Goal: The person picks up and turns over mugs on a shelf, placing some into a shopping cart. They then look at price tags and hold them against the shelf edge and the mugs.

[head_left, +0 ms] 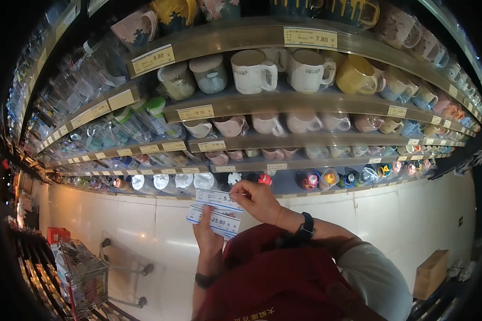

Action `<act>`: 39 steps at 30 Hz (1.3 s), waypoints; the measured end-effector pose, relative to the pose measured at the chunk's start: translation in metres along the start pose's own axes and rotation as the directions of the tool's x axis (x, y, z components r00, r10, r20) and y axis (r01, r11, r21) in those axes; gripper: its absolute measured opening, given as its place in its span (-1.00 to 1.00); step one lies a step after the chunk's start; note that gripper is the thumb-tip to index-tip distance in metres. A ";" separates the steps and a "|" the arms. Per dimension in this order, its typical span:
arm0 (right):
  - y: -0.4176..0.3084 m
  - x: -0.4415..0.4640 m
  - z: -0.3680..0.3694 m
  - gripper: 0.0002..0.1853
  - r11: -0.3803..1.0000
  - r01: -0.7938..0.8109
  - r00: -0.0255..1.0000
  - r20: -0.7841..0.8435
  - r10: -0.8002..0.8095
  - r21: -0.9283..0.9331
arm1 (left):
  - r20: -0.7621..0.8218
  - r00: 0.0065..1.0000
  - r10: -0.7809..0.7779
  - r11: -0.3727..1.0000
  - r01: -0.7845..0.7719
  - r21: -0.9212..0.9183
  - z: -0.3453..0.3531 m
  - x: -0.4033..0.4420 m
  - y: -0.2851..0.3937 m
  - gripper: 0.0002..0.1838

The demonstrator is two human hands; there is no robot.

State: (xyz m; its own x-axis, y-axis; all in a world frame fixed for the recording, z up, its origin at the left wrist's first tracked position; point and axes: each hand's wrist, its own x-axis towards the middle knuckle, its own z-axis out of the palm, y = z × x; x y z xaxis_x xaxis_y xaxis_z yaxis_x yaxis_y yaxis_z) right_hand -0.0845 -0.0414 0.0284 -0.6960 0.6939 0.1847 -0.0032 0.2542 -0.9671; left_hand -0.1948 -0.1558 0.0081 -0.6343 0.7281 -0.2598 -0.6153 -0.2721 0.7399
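Several price labels (222, 220) sit fanned in left fingers (206, 214), curled right fingers (244, 202) pinching one.

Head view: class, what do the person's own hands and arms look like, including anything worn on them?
Both the left hand and right hand are ungloved. The right wrist carries a black watch, the left a dark wristband. A plain, pale short sleeve covers the right upper arm; no left sleeve shows.
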 end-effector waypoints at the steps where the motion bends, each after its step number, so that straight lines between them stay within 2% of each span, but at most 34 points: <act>1: -0.001 0.001 -0.001 -0.88 1.000 0.003 1.000 -0.003 -0.003 0.007 | 0.001 1.000 0.003 1.000 -0.003 0.008 0.003 0.000 0.003 -0.87; 3: -0.002 0.005 -0.005 -0.88 0.992 -0.040 0.998 0.049 0.046 -0.116 | -0.007 1.000 0.020 0.998 -0.020 0.052 0.010 -0.002 0.009 -0.87; 7: 0.008 0.010 0.001 -0.89 1.000 0.022 0.999 -0.043 -0.022 0.010 | -0.012 1.000 0.017 0.995 -0.016 0.102 0.003 0.000 0.016 -0.84; 10: 0.009 0.013 0.003 -0.86 0.999 0.042 0.999 0.018 -0.042 -0.001 | -0.053 0.998 0.021 0.993 -0.015 0.114 -0.003 0.004 0.015 -0.79; 12: 0.004 0.014 0.001 -0.87 0.995 0.052 0.990 0.137 -0.040 -0.087 | -0.066 0.996 0.055 0.995 -0.049 0.091 -0.005 0.006 0.015 -0.76; 13: 0.004 0.016 0.000 -0.87 0.995 0.055 0.990 0.137 -0.043 -0.084 | -0.066 0.996 0.059 0.994 -0.053 0.094 -0.004 0.005 0.018 -0.76; 15: 0.006 0.022 -0.004 -0.87 0.991 0.114 0.966 0.239 -0.095 -0.067 | -0.093 0.994 0.064 0.992 -0.053 0.117 -0.002 0.001 0.021 -0.73; 19: 0.006 0.028 -0.005 -0.84 0.989 0.131 0.954 0.279 -0.107 -0.070 | -0.125 0.988 0.095 0.988 -0.077 0.137 -0.008 -0.002 0.020 -0.71; 21: 0.004 0.029 -0.004 -0.84 0.975 0.164 0.927 0.360 -0.101 -0.150 | -0.164 0.980 0.116 0.982 -0.088 0.167 -0.007 -0.001 0.019 -0.70; 23: 0.007 0.032 -0.006 -0.83 0.977 0.151 0.920 0.382 -0.084 -0.149 | -0.159 0.979 0.128 0.980 -0.100 0.172 -0.008 -0.001 0.020 -0.70; 25: 0.012 0.040 -0.011 -0.85 0.970 0.117 0.957 0.285 -0.053 -0.214 | -0.161 0.977 0.139 0.978 -0.109 0.179 -0.008 -0.001 0.022 -0.69; 26: 0.030 0.050 -0.017 -0.81 0.980 0.107 0.985 0.148 -0.082 -0.166 | -0.146 0.979 0.143 0.980 -0.120 0.158 -0.008 -0.003 0.024 -0.69; 27: 0.038 0.061 -0.030 -0.77 0.969 0.057 0.994 -0.075 -0.077 -0.240 | -0.134 0.980 0.147 0.982 -0.129 0.136 -0.009 -0.004 0.025 -0.69; 28: 0.045 0.073 -0.045 -0.72 0.954 -0.008 0.953 -0.292 -0.084 -0.300 | -0.131 0.980 0.146 0.982 -0.129 0.136 -0.010 -0.005 0.026 -0.69; 30: 0.076 0.095 -0.075 -0.59 0.729 -0.075 0.770 -0.504 -0.392 -0.681 | -0.135 0.984 0.118 0.988 -0.103 0.119 -0.013 -0.006 0.028 -0.69; 32: 0.093 0.107 -0.091 -0.57 0.696 -0.270 0.784 -0.572 -0.243 -0.666 | -0.149 0.982 0.120 0.988 -0.103 0.118 -0.015 -0.006 0.027 -0.70; 33: 0.099 0.111 -0.097 -0.57 0.699 -0.266 0.782 -0.572 -0.246 -0.664 | -0.168 0.979 0.118 0.988 -0.099 0.118 -0.015 -0.006 0.027 -0.70; 35: 0.112 0.117 -0.105 -0.64 0.565 -0.341 0.901 -0.432 -0.031 -0.751 | -0.178 0.976 0.125 0.987 -0.104 0.121 -0.013 -0.007 0.028 -0.71; 38: 0.138 0.134 -0.121 -0.68 0.514 -0.294 0.942 -0.334 0.016 -0.806 | -0.182 0.975 0.127 0.987 -0.106 0.123 -0.012 -0.012 0.031 -0.72; 39: 0.126 0.129 -0.121 -0.68 0.517 -0.292 0.943 -0.333 0.014 -0.804 | -0.175 0.976 0.127 0.987 -0.106 0.123 -0.013 -0.012 0.033 -0.72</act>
State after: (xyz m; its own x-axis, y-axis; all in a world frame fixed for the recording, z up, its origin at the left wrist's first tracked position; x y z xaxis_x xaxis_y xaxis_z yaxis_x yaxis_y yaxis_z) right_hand -0.0881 0.1614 -0.0481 -0.4173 0.8821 0.2184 0.7791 0.4710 -0.4138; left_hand -0.2134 -0.1818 0.0281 -0.7793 0.5661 -0.2688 -0.4826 -0.2685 0.8337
